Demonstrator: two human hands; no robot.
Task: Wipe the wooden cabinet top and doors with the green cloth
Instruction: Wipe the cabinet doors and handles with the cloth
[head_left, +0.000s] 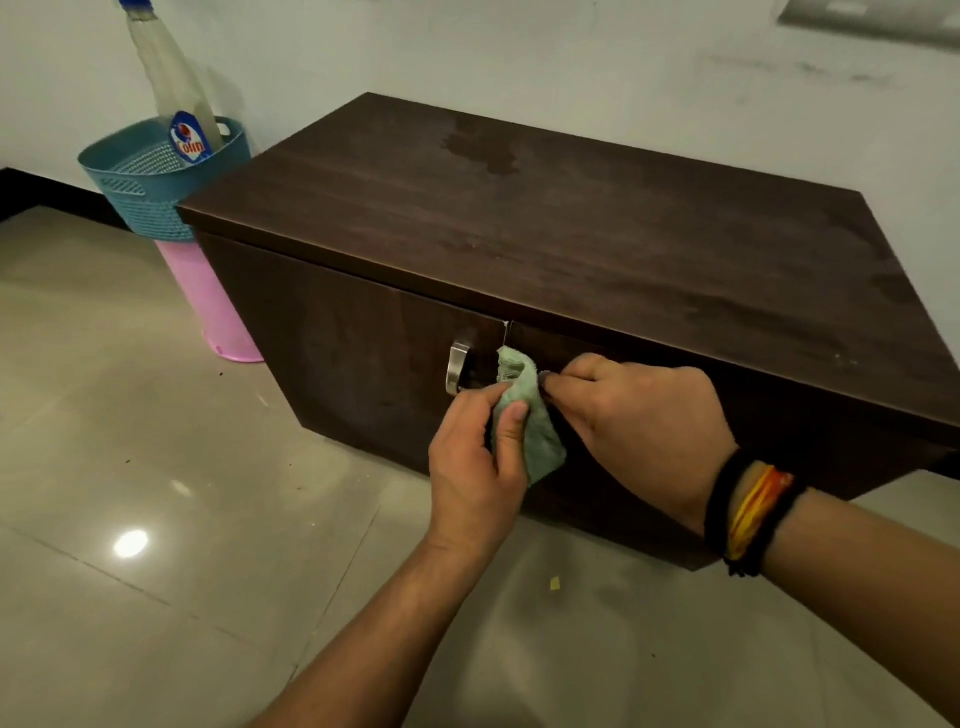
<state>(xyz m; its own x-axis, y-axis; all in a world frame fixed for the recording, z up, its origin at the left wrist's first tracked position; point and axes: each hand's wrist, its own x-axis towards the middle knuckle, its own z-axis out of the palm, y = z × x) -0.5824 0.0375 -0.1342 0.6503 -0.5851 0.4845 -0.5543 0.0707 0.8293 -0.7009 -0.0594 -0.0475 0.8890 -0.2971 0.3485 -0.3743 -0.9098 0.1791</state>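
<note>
A low dark wooden cabinet (545, 218) stands against the wall, with a damp patch on its top near the back. Its two doors meet at the front, and a metal handle (457, 369) sits on the left door. The green cloth (537, 431) hangs in front of the door gap, just right of the handle. My left hand (475, 467) pinches the cloth's lower left side between thumb and fingers. My right hand (644, 421) grips the cloth's upper right edge against the right door. Thread bands circle my right wrist.
A blue perforated basket (150, 176) holding a clear spray bottle (176, 88) sits on an upturned pink bin (218, 306) at the cabinet's left end. Glossy beige floor tiles (156, 493) spread out in front, with small specks of debris.
</note>
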